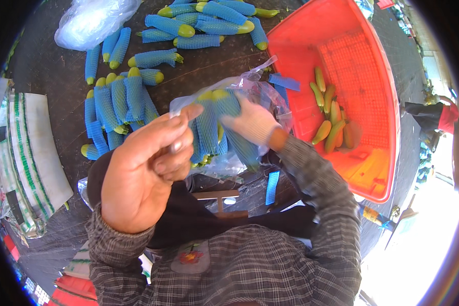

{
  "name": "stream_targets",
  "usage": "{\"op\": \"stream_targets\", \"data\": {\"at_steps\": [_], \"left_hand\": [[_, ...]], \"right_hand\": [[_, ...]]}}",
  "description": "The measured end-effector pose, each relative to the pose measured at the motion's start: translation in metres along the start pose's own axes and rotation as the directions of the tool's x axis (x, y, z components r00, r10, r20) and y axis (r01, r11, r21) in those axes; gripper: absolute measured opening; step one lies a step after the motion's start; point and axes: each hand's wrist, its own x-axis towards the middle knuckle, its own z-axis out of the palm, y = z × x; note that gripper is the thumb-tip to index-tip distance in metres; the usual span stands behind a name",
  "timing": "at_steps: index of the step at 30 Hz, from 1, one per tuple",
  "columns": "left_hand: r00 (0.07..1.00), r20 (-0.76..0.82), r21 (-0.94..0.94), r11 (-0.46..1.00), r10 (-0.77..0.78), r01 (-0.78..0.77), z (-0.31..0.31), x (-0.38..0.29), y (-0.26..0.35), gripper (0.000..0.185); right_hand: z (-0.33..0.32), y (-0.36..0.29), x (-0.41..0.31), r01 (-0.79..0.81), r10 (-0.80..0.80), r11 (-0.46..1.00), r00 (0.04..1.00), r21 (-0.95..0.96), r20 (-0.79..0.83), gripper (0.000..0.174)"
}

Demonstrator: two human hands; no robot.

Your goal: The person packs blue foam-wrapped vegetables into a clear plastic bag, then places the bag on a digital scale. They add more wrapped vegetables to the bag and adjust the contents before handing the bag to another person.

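Note:
My left hand (pixel 141 168) is bare and raised close to the camera, its fingers curled and the thumb near the index finger. The edge of a clear plastic bag (pixel 181 101) meets its fingertips; whether they pinch it is hidden. Wearing a pale knit glove, my right hand (pixel 254 118) grips a zucchini in a blue foam net sleeve (pixel 235 141), slanting over the bag. Beside it, more sleeved zucchini (pixel 207 130) lie side by side on or in the bag; I cannot tell which. The bag's crumpled part (pixel 277 99) spreads to the right.
Sleeved zucchini lie in a left pile (pixel 118 99) and a far pile (pixel 210 19). A red plastic crate (pixel 352 49) on the right holds several bare zucchini (pixel 334 122). Plastic film (pixel 95 25), loose net sleeves (pixel 272 187) and a woven sack (pixel 38 153) lie around.

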Motion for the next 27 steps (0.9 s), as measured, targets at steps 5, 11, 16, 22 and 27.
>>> {"op": "stream_targets", "data": {"at_steps": [5, 11, 16, 22, 27], "left_hand": [[1.000, -0.003, 0.104, 0.994, -0.023, 0.023, -0.012, 0.012, -0.024, 0.015], [0.995, -0.009, -0.022, 0.994, 0.103, -0.103, -0.021, 0.006, -0.003, 0.049], [0.992, -0.012, 0.037, 0.991, 0.128, -0.127, -0.013, 0.012, -0.004, 0.049], [0.990, 0.026, 0.005, 0.990, 0.137, -0.137, -0.030, 0.012, 0.001, 0.044], [0.998, 0.016, 0.045, 0.997, 0.055, -0.056, -0.030, 0.018, -0.006, 0.043]], "right_hand": [[0.036, -0.003, 0.070, -0.118, 0.084, 0.948, 0.989, -0.295, -0.123, 0.103], [0.021, 0.020, 0.021, 0.135, -0.222, 0.944, 0.934, -0.301, -0.279, 0.067], [0.099, 0.005, -0.037, 0.514, -0.512, 0.857, 0.858, -0.034, 0.045, 0.041], [0.060, -0.028, -0.093, 0.425, -0.389, 0.905, 0.843, -0.017, 0.372, 0.034], [0.111, -0.072, -0.101, 0.488, -0.321, 0.828, 0.816, -0.275, 0.480, 0.034]]}}
